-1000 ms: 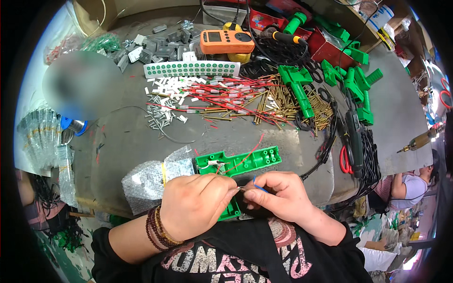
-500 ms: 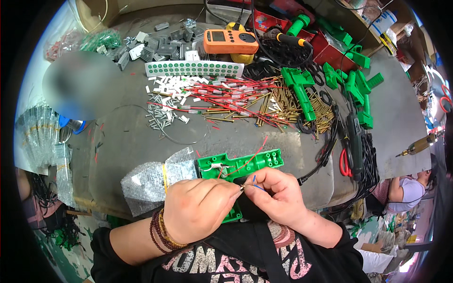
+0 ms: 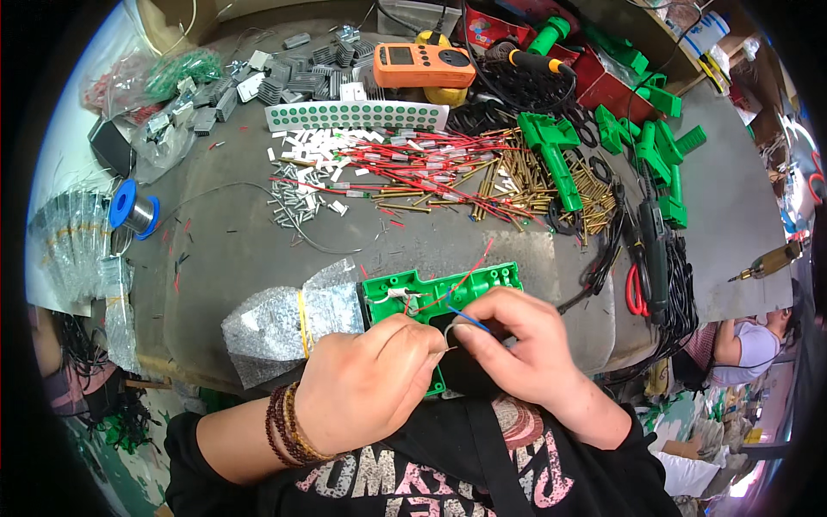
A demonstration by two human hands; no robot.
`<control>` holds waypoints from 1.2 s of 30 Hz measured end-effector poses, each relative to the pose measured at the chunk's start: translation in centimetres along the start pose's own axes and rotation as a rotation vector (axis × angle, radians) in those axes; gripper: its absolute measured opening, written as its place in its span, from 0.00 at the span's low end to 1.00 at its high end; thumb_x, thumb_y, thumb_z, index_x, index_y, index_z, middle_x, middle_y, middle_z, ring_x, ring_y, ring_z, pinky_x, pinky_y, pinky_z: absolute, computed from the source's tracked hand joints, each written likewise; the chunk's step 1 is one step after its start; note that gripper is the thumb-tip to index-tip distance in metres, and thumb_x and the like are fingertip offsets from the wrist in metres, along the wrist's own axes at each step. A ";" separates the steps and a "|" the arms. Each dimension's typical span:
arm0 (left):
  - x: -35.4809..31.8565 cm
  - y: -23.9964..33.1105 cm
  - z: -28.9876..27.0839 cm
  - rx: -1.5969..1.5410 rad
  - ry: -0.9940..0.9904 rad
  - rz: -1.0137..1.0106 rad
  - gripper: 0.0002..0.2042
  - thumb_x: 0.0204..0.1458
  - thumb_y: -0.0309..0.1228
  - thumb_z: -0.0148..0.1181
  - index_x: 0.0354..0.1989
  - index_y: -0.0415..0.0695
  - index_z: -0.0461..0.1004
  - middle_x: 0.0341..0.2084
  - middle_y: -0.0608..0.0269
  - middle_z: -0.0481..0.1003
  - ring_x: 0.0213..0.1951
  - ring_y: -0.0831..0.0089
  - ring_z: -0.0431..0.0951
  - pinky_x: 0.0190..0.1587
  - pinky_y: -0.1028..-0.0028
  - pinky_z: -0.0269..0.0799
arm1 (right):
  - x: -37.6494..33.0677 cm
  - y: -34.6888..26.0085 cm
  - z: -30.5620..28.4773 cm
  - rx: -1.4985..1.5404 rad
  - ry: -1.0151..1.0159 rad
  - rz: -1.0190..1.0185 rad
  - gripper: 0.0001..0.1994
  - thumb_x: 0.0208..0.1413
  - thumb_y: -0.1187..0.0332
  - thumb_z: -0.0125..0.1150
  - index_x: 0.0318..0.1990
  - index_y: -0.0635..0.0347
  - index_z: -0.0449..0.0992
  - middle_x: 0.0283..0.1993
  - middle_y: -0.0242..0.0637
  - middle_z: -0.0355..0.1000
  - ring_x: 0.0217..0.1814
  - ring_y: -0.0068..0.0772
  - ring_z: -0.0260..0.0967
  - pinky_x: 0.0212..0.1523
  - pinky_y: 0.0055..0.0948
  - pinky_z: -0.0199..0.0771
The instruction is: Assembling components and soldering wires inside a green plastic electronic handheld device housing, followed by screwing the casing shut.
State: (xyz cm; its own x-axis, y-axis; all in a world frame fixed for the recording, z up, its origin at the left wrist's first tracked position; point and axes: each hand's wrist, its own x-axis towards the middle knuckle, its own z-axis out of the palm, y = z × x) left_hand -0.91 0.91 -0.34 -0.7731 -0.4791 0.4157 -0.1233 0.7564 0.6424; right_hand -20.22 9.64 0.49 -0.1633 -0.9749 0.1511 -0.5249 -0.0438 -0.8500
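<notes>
My left hand is closed in a pinch at the front edge of the table, with a thin bare wire end poking out past its fingertips. Beside it, my right hand grips a blue wire between thumb and forefinger; a pale lead curves close to those fingertips. Behind both hands lies an open green plastic tool housing, partly covered by them. Inside it a red wire and white leads show. Bubble wrap with a yellow band covers the part at the housing's left end.
Behind lie red-wired parts, brass-coloured rods, screws and metal heat sinks. An orange meter stands at the back. A solder spool sits left; green housings, red-handled scissors and black cables lie right.
My hands have moved slightly apart, and the blue wire now shows longer above my right fingers. The solder spool at left, mostly hidden by a blurred patch before, is now visible.
</notes>
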 end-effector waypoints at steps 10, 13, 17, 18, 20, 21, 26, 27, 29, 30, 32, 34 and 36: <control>0.0 -0.2 -0.4 -0.025 -0.112 -0.026 0.09 0.48 0.23 0.65 0.38 0.42 0.75 0.29 0.60 0.76 0.27 0.62 0.78 0.25 0.67 0.72 | 0.0 -1.0 -0.9 -0.048 -0.094 0.047 0.03 0.52 0.74 0.67 0.34 0.62 0.79 0.31 0.39 0.75 0.30 0.39 0.75 0.31 0.33 0.74; 0.1 0.0 -0.4 -0.036 -0.095 -0.040 0.08 0.49 0.23 0.65 0.38 0.42 0.75 0.29 0.59 0.76 0.27 0.62 0.78 0.25 0.67 0.72 | -0.7 -0.6 -1.1 0.094 -0.138 -0.205 0.04 0.52 0.75 0.68 0.34 0.62 0.79 0.33 0.38 0.74 0.32 0.38 0.75 0.32 0.32 0.74; -0.1 -0.1 -0.2 -0.085 -0.084 -0.100 0.07 0.50 0.24 0.65 0.38 0.43 0.75 0.30 0.58 0.77 0.28 0.60 0.79 0.27 0.67 0.73 | -0.4 0.2 -1.1 -0.063 -0.202 -0.035 0.08 0.51 0.74 0.70 0.39 0.61 0.81 0.34 0.38 0.75 0.35 0.40 0.76 0.35 0.33 0.75; 0.0 -0.1 -0.4 -0.087 -0.088 -0.097 0.07 0.50 0.24 0.65 0.38 0.43 0.75 0.30 0.58 0.77 0.28 0.60 0.79 0.27 0.67 0.73 | -0.4 0.3 -1.0 -0.064 -0.198 -0.032 0.08 0.51 0.74 0.70 0.39 0.61 0.81 0.34 0.38 0.75 0.35 0.40 0.76 0.35 0.33 0.75; 0.2 -0.1 -0.9 -0.154 -0.139 -0.121 0.07 0.51 0.25 0.66 0.38 0.43 0.76 0.29 0.58 0.77 0.28 0.59 0.79 0.28 0.67 0.74 | -0.4 0.5 -0.9 0.023 -0.172 -0.100 0.08 0.51 0.73 0.69 0.40 0.62 0.81 0.34 0.38 0.75 0.35 0.39 0.76 0.35 0.33 0.75; 0.2 -0.2 -0.8 -0.153 -0.142 -0.121 0.07 0.51 0.25 0.66 0.38 0.43 0.76 0.29 0.58 0.77 0.28 0.59 0.79 0.28 0.67 0.74 | -0.4 0.6 -0.9 0.049 -0.166 -0.121 0.08 0.51 0.73 0.69 0.39 0.62 0.82 0.33 0.38 0.75 0.33 0.38 0.76 0.33 0.33 0.74; -0.1 -1.1 0.5 -0.069 0.021 0.003 0.08 0.44 0.25 0.70 0.32 0.45 0.77 0.25 0.63 0.78 0.24 0.63 0.78 0.27 0.68 0.71 | -0.7 1.0 -0.8 0.042 -0.152 -0.145 0.07 0.49 0.73 0.70 0.37 0.60 0.82 0.27 0.36 0.73 0.26 0.36 0.73 0.27 0.33 0.72; 0.0 -1.0 0.5 -0.067 0.018 0.002 0.08 0.44 0.25 0.70 0.32 0.45 0.77 0.25 0.63 0.78 0.24 0.63 0.78 0.27 0.68 0.71 | -0.6 1.1 -0.8 -0.020 -0.139 -0.204 0.07 0.47 0.74 0.70 0.35 0.59 0.83 0.25 0.34 0.71 0.24 0.33 0.71 0.25 0.31 0.69; 0.2 -0.8 0.3 0.109 0.043 0.063 0.09 0.41 0.24 0.70 0.31 0.47 0.78 0.24 0.66 0.79 0.21 0.67 0.76 0.23 0.70 0.66 | -0.4 1.3 -0.8 -0.080 -0.123 -0.263 0.07 0.45 0.75 0.71 0.34 0.58 0.83 0.22 0.32 0.70 0.21 0.31 0.68 0.23 0.29 0.66; 0.2 -0.9 0.4 0.111 0.042 0.066 0.09 0.41 0.24 0.70 0.31 0.47 0.78 0.24 0.66 0.79 0.21 0.67 0.76 0.23 0.70 0.66 | -0.2 1.2 -0.7 -0.138 -0.111 -0.303 0.07 0.44 0.72 0.70 0.34 0.56 0.82 0.22 0.31 0.68 0.22 0.33 0.69 0.23 0.32 0.68; 0.1 -1.0 0.5 0.172 0.060 0.139 0.10 0.38 0.24 0.69 0.31 0.48 0.78 0.24 0.68 0.78 0.20 0.69 0.74 0.22 0.70 0.61 | -0.2 1.2 -0.7 -0.197 -0.095 -0.346 0.07 0.43 0.70 0.70 0.33 0.54 0.81 0.22 0.31 0.67 0.22 0.36 0.69 0.23 0.35 0.69; 0.3 -1.2 0.4 0.215 0.032 0.175 0.09 0.41 0.28 0.68 0.33 0.48 0.78 0.24 0.69 0.75 0.20 0.72 0.74 0.22 0.71 0.62 | -0.1 1.6 -0.8 -0.277 -0.120 -0.403 0.09 0.42 0.67 0.71 0.34 0.52 0.81 0.22 0.30 0.68 0.23 0.36 0.71 0.23 0.35 0.70; 0.5 -1.2 0.3 0.259 0.005 0.212 0.09 0.45 0.32 0.67 0.34 0.47 0.77 0.23 0.71 0.72 0.20 0.74 0.74 0.22 0.72 0.64 | -0.1 1.8 -0.7 -0.288 -0.113 -0.431 0.10 0.42 0.64 0.71 0.34 0.52 0.80 0.23 0.30 0.68 0.24 0.36 0.71 0.24 0.35 0.71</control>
State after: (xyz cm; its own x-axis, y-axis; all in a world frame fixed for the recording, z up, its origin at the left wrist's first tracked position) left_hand -1.36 -0.10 -1.11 -0.7953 -0.3005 0.5265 -0.1147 0.9274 0.3562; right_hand -21.78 9.81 -0.71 0.2008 -0.8996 0.3877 -0.7352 -0.3999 -0.5473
